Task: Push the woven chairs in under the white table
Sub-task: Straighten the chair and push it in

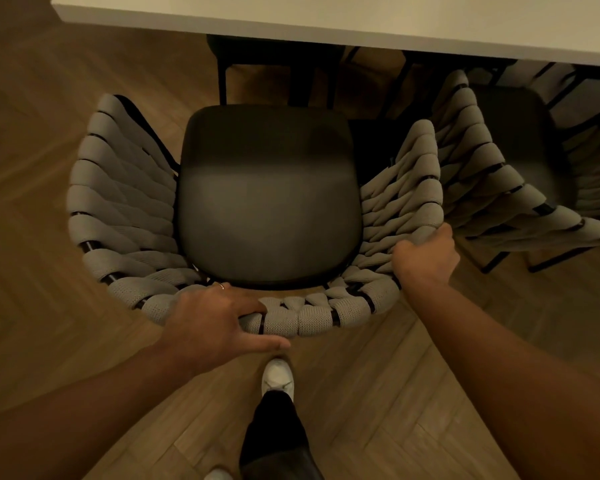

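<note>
Gripping woven chair (267,202): left hand (215,320) on back rim, right hand (425,254) on side.

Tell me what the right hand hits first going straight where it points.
Right hand grips the woven chair by its side rim, so that weave comes first; beyond it, likely the seat cushion, depth unclear.

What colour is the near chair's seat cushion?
Dark grey: the seat cushion of the woven chair, best in the head view.

Herringbone wood floor (49,237): woven chair (267,202) stands on it, second chair (513,140) just beside, both facing white table (326,15); white shoe (278,375) behind woven chair.
</note>
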`<state>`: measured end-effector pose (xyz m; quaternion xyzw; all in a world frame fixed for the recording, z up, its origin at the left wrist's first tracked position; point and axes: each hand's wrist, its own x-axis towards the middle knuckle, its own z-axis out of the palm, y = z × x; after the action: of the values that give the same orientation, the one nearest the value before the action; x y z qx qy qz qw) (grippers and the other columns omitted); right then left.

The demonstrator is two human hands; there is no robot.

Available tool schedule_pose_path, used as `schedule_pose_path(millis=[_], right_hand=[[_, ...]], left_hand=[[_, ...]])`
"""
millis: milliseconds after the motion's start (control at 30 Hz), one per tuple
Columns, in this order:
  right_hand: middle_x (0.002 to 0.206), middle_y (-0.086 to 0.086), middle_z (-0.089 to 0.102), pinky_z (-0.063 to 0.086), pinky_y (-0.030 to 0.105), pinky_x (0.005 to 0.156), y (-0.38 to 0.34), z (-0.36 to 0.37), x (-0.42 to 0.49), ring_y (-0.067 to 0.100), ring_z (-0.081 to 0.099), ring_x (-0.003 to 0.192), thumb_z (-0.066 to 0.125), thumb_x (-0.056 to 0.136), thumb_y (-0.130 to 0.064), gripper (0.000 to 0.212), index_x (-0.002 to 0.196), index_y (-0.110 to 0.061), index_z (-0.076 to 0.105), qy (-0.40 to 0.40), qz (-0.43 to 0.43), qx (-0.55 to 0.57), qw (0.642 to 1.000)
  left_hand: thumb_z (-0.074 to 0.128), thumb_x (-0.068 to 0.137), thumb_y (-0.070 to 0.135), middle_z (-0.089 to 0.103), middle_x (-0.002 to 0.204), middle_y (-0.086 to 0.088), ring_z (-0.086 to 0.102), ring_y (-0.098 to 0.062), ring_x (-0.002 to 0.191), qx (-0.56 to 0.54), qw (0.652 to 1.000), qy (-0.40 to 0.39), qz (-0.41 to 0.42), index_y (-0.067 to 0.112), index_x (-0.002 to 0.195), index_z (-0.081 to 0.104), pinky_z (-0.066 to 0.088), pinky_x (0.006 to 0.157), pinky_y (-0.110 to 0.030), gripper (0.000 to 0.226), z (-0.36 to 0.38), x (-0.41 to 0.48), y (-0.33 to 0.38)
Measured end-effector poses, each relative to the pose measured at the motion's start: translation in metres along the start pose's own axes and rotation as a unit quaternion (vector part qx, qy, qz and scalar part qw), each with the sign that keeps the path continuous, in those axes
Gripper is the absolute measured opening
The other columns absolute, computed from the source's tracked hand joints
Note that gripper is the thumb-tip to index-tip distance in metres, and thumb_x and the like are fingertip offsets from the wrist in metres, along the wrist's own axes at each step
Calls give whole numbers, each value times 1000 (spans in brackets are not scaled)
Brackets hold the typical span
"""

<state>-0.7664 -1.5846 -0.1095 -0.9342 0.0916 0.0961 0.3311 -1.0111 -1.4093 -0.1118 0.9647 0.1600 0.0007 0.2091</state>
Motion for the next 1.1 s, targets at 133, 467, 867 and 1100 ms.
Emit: schedule_pose_path(millis=[133,467,867,1100], right_hand=[[129,19,54,52,49,96,-21,0,0,38,53,120,62,89,-8,49,135,-7,45,12,-20,0,1000],[138,20,48,49,52,100,-21,-3,36,40,50,123,62,89,-10,57,142,-11,41,2,8,0,1000],[140,10,55,34,54,107,-36,16,2,29,47,133,40,95,-67,57,126,-26,63,-76,-427,-336,836],[44,-11,32,23,29,62,-18,26,-8,8,28,41,33,100,-61,69,49,-20,55,-92,-488,-308,811]], left_hand=[[43,60,95,70,79,22,62,-1,75,-4,1000,14,-16,39,87,74,52,60,-29,70,-9,3,-4],[39,59,97,69,77,19,63,-2,75,5,1000,-3,-9,37,85,74,51,63,-28,75,1,39,12],[33,59,99,66,74,20,62,-2,71,24,1000,-5,-3,39,84,73,45,58,-24,76,-7,77,7],[30,59,99,66,75,18,61,-2,71,18,1000,-12,6,37,86,73,45,59,-24,80,-2,92,11]])
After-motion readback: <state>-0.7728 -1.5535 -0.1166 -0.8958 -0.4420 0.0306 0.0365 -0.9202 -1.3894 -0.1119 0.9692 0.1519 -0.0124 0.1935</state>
